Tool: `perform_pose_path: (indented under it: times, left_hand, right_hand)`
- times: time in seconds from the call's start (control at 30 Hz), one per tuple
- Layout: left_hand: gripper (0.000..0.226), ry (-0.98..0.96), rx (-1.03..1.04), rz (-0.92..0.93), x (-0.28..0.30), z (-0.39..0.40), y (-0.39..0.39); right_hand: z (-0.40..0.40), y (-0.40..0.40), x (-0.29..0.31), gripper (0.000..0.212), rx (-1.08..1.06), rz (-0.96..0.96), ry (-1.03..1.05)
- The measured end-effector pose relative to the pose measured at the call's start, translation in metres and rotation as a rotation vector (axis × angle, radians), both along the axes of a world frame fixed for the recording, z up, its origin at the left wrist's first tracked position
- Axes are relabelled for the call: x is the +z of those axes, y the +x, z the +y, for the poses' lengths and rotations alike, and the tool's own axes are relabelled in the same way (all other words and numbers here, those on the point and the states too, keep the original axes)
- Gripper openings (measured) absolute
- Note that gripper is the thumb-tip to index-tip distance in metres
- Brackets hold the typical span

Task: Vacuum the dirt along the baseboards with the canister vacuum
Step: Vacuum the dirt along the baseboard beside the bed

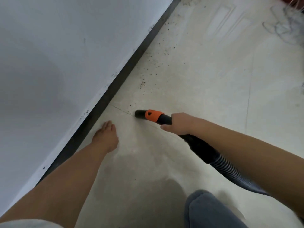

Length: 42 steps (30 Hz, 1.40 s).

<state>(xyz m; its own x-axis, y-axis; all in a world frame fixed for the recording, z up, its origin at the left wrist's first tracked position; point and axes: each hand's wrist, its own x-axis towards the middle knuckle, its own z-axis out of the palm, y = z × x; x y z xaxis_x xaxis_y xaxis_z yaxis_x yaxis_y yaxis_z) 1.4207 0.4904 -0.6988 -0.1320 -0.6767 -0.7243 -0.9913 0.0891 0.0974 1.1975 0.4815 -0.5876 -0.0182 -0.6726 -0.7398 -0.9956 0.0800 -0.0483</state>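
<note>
My right hand (178,123) grips the black vacuum hose handle just behind its orange collar (152,115). The black nozzle tip (139,114) points left, low over the pale floor, a short way from the dark baseboard (118,83). Dark dirt specks (148,69) lie scattered along the baseboard beyond the nozzle, running toward the far corner. The ribbed hose (227,167) trails back under my right forearm. My left hand (106,135) rests flat on the floor with straight fingers, beside the baseboard and left of the nozzle.
The white wall (57,63) fills the left side above the baseboard. My knee in blue fabric (209,211) is at the bottom. A tangle of thin wires or cords (283,27) lies on the floor at the top right.
</note>
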Motion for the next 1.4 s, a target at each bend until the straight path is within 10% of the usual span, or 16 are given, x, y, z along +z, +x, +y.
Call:
perform_pose_path:
  times: [1.4]
  left_hand:
    - [0.049,-0.219,0.132,-0.044,-0.005,-0.032,-0.005]
  right_hand:
    - [-0.095,-0.034,0.006,0.04,0.128,-0.043,-0.069]
